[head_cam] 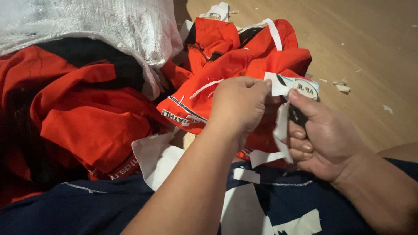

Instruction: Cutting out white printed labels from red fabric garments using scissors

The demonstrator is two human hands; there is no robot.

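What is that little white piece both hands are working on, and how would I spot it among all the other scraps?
Start at the heap of red garments on the wooden floor. At its near edge, the left hand and right hand meet on a small white label. Unlike the plain white paper scraps on the lap, it carries dark printing and is held up off the cloth.

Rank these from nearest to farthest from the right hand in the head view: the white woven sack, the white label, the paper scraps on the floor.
1. White label: pinched at the right hand, above its thumb.
2. Paper scraps: on the wooden floor, up and to its right.
3. White woven sack: far upper left, over the red garments.
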